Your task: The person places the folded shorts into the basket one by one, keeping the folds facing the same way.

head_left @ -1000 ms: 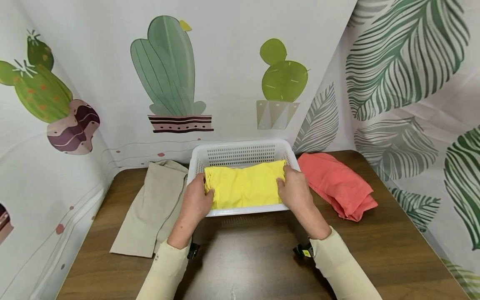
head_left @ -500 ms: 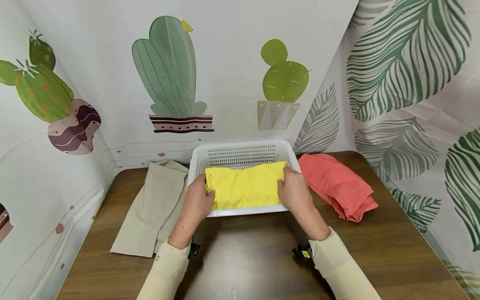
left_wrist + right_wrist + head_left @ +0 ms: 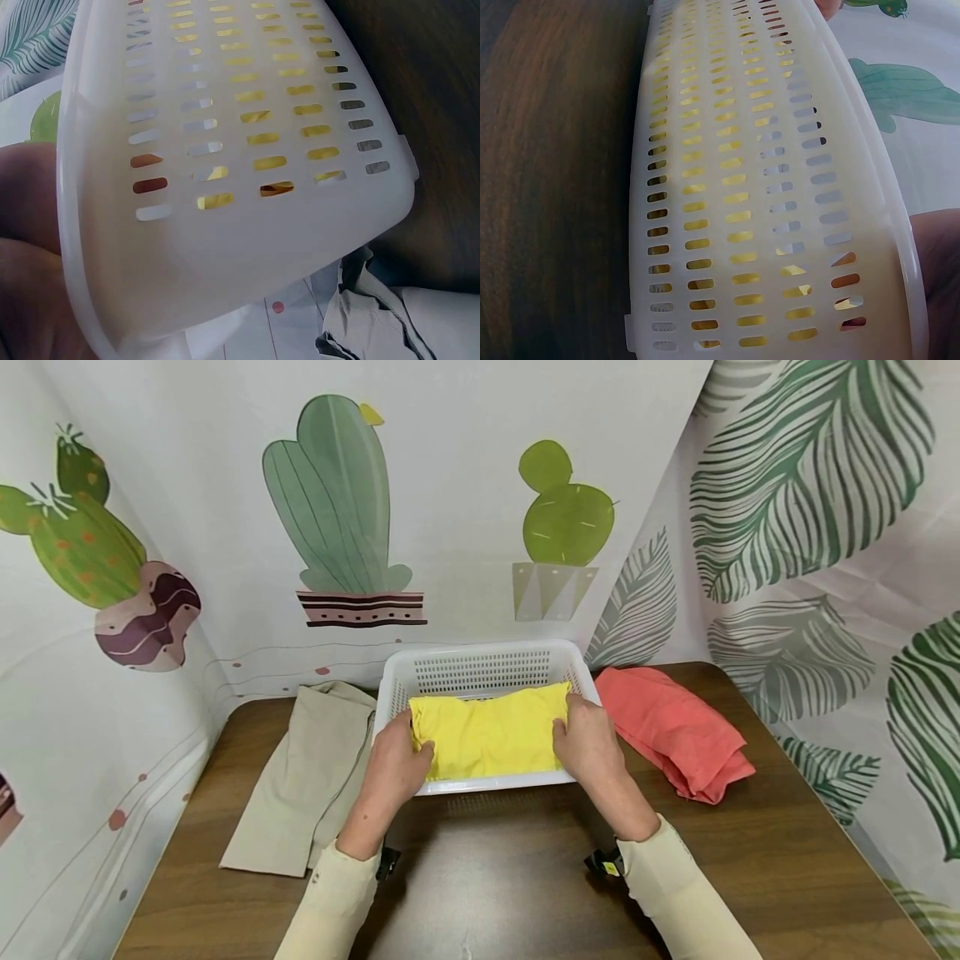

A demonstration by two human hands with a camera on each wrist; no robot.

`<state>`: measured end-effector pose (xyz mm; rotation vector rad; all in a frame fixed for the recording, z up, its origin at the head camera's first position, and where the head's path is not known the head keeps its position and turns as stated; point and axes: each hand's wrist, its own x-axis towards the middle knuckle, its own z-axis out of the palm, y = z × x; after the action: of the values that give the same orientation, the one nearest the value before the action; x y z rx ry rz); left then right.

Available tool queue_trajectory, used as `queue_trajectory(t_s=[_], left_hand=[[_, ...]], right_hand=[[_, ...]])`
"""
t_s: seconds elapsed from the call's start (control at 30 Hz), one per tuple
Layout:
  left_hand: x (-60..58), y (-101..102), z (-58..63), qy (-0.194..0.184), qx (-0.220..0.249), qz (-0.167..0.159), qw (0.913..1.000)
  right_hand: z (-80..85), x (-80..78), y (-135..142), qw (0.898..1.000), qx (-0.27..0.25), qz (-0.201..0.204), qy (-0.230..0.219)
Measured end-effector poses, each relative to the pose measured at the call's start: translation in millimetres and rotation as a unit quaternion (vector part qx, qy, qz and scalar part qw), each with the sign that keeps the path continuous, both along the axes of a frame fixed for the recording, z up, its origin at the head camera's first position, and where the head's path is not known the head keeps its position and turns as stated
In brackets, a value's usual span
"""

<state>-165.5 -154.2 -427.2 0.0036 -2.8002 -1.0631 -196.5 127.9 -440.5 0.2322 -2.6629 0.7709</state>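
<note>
A folded yellow garment (image 3: 491,735) sits inside the white plastic basket (image 3: 480,783), in the middle of the head view. My left hand (image 3: 393,760) holds its left end, the thumb lying on the cloth and the other fingers mostly hidden behind it. At the opposite end my right hand (image 3: 590,737) grips the cloth the same way. Both hands reach over the basket's near rim. In the wrist views, slotted basket walls (image 3: 225,247) cover most of the scene, with yellow cloth (image 3: 739,217) showing through the slots.
Left of the basket a folded beige garment (image 3: 300,785) lies on the brown wooden table (image 3: 495,877). A folded red garment (image 3: 671,727) lies to the right. Behind the table hangs a white curtain (image 3: 465,527) printed with cacti and leaves.
My left thumb has slid slightly inward over the yellow garment. The basket and the other garments have stayed in place.
</note>
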Motion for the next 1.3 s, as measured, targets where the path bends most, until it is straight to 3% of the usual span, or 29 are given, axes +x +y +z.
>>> queue_trajectory(t_s=[0.9,1.3], left_hand=[[0.8,1.6,0.1,-0.003,-0.005,0.0,1.0],[0.7,1.3,-1.9,0.018,-0.009,0.002,0.9998]], right_hand=[[1.3,1.1,0.8,1.0,-0.019,0.004,0.003],[2.6,1.9,1.4,1.0,-0.019,0.001,0.021]])
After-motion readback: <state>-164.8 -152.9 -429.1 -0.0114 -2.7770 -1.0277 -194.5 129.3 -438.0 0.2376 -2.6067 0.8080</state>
